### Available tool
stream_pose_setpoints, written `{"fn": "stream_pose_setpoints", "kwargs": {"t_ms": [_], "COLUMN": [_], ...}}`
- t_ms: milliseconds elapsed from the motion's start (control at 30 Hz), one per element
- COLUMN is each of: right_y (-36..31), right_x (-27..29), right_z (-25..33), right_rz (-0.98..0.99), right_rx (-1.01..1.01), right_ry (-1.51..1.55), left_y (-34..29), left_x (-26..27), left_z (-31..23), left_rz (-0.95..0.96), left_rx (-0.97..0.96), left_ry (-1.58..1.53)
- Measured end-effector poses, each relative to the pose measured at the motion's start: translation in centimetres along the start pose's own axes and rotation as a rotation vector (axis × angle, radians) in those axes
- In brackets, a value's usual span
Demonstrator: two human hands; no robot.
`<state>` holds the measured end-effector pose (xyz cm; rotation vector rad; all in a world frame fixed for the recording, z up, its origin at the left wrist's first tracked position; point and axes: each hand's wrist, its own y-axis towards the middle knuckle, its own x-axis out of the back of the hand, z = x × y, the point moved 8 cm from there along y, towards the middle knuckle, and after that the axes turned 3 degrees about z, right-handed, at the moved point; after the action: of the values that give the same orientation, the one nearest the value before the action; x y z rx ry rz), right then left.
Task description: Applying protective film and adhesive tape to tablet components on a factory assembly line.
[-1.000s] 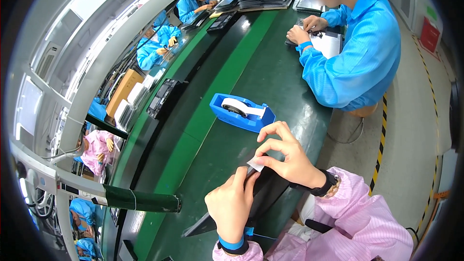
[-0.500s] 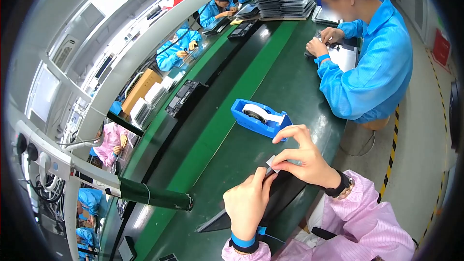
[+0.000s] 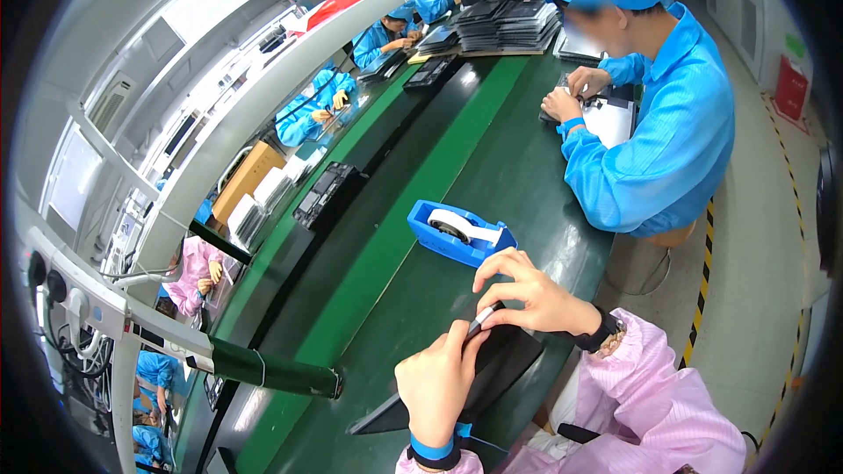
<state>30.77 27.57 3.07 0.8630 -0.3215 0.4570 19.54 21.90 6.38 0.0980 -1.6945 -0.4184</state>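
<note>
Left hand (image 3: 435, 391): pinching the upper edge of a dark panel (image 3: 500, 369) between thumb and fingers; wearing a blue wristband (image 3: 430, 450). Right hand (image 3: 537, 300): grip closing thumb and forefinger on a small white strip (image 3: 482, 319), at the panel's upper edge, just beside the left fingertips; perhaps pressing it down there, the contact being too small to tell. Dark panel: leaning at a slant above the desk (image 3: 536, 180), near its close edge. Blue tape dispenser (image 3: 458, 248): sitting on the desk beyond the right hand, carrying a white roll (image 3: 450, 226). Co-worker in blue (image 3: 663, 132): sitting farther along, working with both hands.
</note>
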Motion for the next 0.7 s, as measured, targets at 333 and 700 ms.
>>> {"fn": "stream_pose_setpoints", "kwargs": {"t_ms": [333,700], "right_y": [-1.3,-3.0], "right_x": [-1.5,-5.1], "right_z": [-2.1,-2.2], "right_rz": [0.039,0.115], "right_rx": [-0.362,-0.409], "right_ry": [1.040,0.889], "left_y": [-0.3,-1.4], "left_x": [0.1,0.4], "left_z": [0.4,0.8], "left_rz": [-0.063,-0.084], "left_rx": [0.020,-0.042], "left_ry": [0.030,0.123]}}
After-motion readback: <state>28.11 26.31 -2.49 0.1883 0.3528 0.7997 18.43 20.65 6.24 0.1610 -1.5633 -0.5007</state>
